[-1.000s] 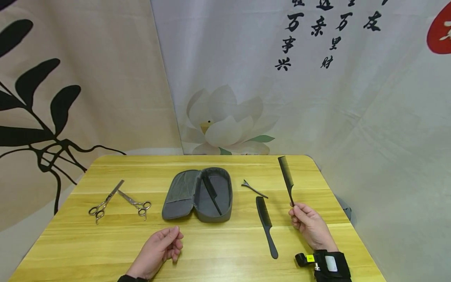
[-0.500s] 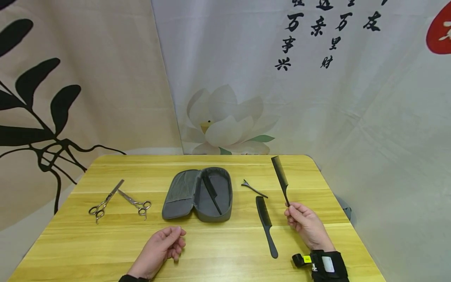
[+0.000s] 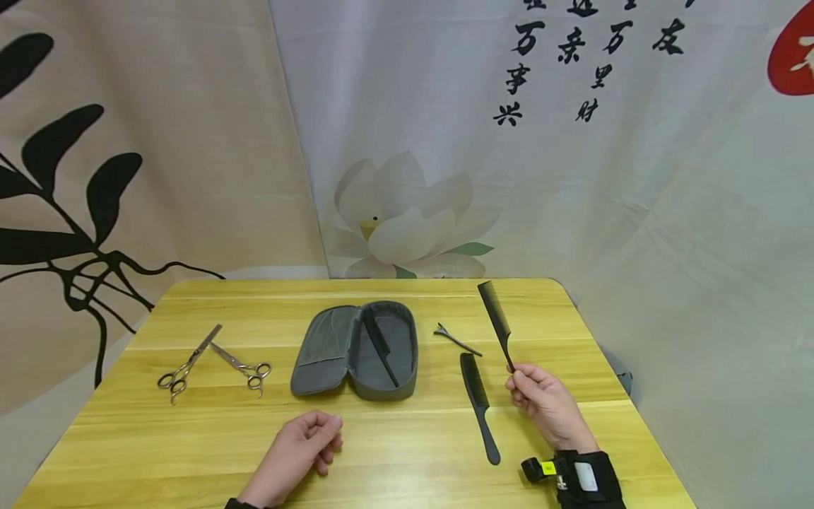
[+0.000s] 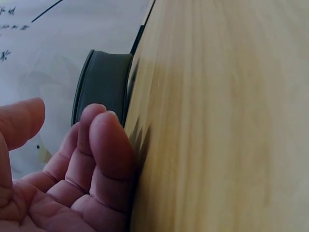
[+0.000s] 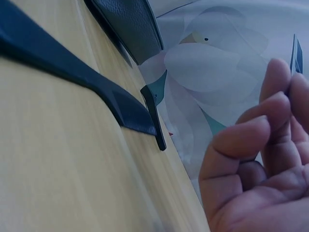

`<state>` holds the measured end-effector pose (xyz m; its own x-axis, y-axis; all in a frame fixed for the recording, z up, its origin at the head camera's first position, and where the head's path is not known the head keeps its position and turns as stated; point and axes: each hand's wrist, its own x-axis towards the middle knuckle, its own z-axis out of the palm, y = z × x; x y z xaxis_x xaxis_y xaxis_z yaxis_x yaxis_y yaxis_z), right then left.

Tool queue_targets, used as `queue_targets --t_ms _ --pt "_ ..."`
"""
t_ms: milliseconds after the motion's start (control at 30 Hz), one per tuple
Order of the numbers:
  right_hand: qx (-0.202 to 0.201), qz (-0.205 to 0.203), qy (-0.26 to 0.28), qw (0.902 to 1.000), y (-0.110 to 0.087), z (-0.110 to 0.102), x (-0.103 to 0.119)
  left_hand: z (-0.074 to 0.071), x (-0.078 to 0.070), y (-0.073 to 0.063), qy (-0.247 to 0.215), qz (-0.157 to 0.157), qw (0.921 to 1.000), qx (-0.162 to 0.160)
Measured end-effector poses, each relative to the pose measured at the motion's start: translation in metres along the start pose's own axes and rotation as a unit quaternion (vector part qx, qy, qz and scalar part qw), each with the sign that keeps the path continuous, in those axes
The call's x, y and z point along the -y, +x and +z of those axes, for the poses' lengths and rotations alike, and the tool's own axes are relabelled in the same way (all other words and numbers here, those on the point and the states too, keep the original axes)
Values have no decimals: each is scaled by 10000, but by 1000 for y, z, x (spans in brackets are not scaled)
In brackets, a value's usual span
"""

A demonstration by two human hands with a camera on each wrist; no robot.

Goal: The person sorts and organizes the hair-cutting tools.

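Note:
My right hand (image 3: 550,406) pinches the thin handle end of a black comb (image 3: 495,311), held up with its toothed part pointing away from me. In the right wrist view only a sliver of that comb (image 5: 298,54) shows above the fingertips. Just left of this hand, a wide-handled black comb (image 3: 478,406) lies on the table. My left hand (image 3: 302,449), fingers loosely curled and holding nothing, is over the table in front of a grey zippered case (image 3: 403,385). The case lies unfolded, with another black comb (image 3: 379,339) inside its right half.
A hair clip (image 3: 458,340) lies right of the case, beyond the wide-handled comb. Two pairs of scissors, one thinning pair (image 3: 189,366) and one silver pair (image 3: 244,367), lie on the left of the wooden table (image 3: 191,452). A printed curtain (image 3: 407,141) hangs behind.
My right hand has moved left with the pinched comb, toward the clip and case. The left hand has shifted slightly right. The things on the table have stayed put.

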<state>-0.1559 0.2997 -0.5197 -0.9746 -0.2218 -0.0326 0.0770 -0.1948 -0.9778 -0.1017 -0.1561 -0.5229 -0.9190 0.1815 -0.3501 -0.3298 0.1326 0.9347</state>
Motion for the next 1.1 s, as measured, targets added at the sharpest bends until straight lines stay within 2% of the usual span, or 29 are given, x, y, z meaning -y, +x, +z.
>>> queue_targets --t_ms 133,200,333,400,600,733,967,1100 --pt "95 -22 -24 9999 0 4 1 6 -3 -2 410 -2 9990 -162" --pt "152 -46 -32 9999 1 6 1 10 -7 -3 761 84 9966 -301" --pt "179 -86 -49 9998 2 15 2 21 -23 -8 1545 366 9849 -694" --pt "209 -103 -41 9997 4 21 3 27 -32 -10 1797 544 9788 -819" --pt "525 -105 104 9985 9 41 4 43 -52 -12 1975 1029 9710 -872" --pt "679 -59 181 9975 10 54 5 51 -62 -11 2040 1243 9668 -909" --pt "549 -36 11 9985 9 79 7 64 -70 -7 1810 1704 9648 -856" --pt "499 -130 -65 9986 6 95 9 73 -73 -8 1638 1962 9621 -952"
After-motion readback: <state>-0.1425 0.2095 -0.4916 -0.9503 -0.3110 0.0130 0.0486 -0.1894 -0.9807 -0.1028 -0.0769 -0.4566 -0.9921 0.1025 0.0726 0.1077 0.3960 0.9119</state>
